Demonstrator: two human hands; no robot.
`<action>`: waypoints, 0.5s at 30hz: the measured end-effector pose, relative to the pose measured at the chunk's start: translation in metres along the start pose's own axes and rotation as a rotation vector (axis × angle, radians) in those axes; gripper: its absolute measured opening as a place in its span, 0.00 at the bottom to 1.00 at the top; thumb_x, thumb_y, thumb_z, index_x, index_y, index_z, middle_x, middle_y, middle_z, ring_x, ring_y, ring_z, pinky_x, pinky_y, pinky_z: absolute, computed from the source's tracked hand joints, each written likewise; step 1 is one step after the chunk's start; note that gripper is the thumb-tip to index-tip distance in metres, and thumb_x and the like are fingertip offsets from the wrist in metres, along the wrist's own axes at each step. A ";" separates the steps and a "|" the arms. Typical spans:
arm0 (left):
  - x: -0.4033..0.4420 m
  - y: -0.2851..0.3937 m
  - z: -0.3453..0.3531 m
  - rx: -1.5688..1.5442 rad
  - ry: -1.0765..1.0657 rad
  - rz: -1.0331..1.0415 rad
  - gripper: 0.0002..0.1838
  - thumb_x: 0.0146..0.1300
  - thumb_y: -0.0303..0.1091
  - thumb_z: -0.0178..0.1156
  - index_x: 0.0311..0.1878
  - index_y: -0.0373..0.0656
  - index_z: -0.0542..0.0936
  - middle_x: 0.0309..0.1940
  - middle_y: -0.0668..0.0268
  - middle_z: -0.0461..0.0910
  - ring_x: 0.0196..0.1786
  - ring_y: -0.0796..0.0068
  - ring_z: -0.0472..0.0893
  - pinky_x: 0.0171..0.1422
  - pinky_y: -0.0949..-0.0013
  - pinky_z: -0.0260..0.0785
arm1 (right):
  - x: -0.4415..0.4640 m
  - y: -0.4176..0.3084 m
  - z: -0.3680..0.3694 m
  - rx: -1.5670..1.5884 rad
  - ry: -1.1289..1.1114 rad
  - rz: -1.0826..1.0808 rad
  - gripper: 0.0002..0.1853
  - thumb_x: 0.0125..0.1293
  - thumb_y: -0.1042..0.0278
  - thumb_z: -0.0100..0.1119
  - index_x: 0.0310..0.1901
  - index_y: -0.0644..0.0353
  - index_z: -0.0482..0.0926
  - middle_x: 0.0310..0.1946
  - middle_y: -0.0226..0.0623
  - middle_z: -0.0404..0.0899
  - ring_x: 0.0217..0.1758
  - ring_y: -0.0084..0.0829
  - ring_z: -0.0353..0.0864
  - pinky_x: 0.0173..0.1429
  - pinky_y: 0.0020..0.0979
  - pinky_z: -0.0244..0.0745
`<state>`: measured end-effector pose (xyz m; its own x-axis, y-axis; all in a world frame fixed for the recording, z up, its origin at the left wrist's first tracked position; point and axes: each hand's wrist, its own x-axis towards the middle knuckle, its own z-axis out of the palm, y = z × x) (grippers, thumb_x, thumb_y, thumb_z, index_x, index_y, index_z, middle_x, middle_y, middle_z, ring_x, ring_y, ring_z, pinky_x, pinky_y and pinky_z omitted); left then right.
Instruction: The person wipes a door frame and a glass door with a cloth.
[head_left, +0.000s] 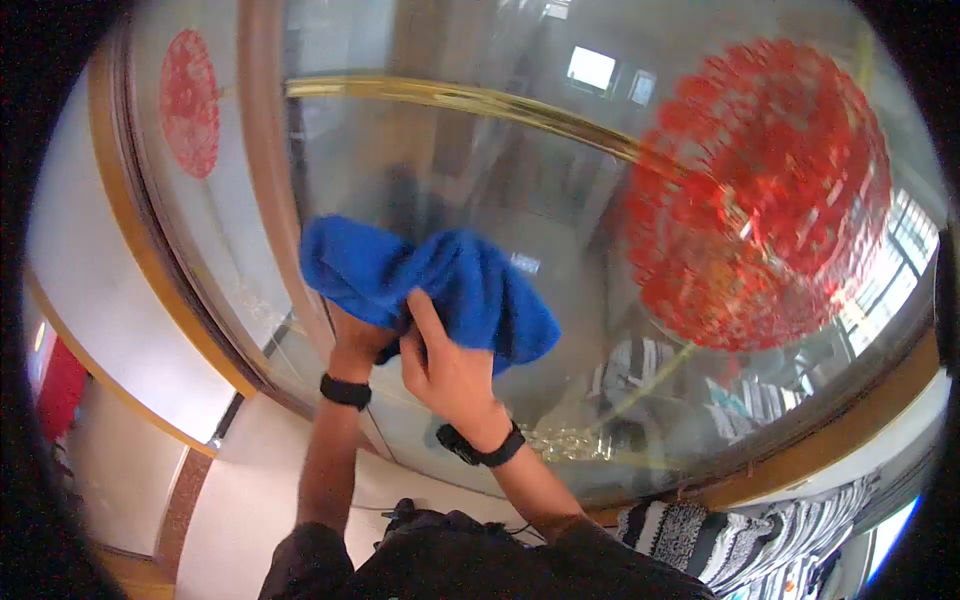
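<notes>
A bunched blue cloth (450,285) lies against a large glass pane (560,230), close to its left wooden frame. My right hand (450,375) grips the cloth's lower middle, with the index finger stretched up over a fold. To its left, my left hand (365,335) reaches under the cloth and holds it; most of its fingers are hidden by the fabric. Black bands are on both wrists, and the right one carries a watch (460,443).
A big red round paper cutout (765,195) is on the right of the glass, and a smaller red cutout (190,103) on the left pane. A gold strip (460,98) crosses the glass. Striped black-and-white fabric (740,535) lies at lower right.
</notes>
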<state>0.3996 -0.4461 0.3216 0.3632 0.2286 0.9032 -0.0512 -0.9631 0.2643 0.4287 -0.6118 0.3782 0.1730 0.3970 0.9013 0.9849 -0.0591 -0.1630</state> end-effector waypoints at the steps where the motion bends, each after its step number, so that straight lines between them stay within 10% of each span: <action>1: 0.008 -0.021 -0.012 -0.028 0.057 -0.013 0.20 0.62 0.48 0.59 0.52 0.48 0.79 0.49 0.60 0.80 0.53 0.54 0.77 0.59 0.54 0.65 | 0.016 -0.009 0.014 0.020 0.031 -0.006 0.26 0.55 0.75 0.56 0.58 0.60 0.76 0.54 0.65 0.71 0.63 0.64 0.65 0.71 0.50 0.55; 15: -0.013 -0.150 -0.034 -0.180 0.570 -0.253 0.19 0.70 0.41 0.55 0.55 0.37 0.70 0.46 0.50 0.75 0.48 0.49 0.75 0.52 0.55 0.67 | 0.070 -0.063 0.161 -0.104 -0.120 -0.116 0.25 0.60 0.63 0.55 0.61 0.44 0.77 0.49 0.41 0.81 0.60 0.50 0.73 0.66 0.47 0.64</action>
<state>0.3710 -0.2998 0.2818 -0.1638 0.5330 0.8301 -0.2020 -0.8417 0.5007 0.3769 -0.4327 0.3865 0.0616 0.5123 0.8566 0.9951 -0.0982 -0.0129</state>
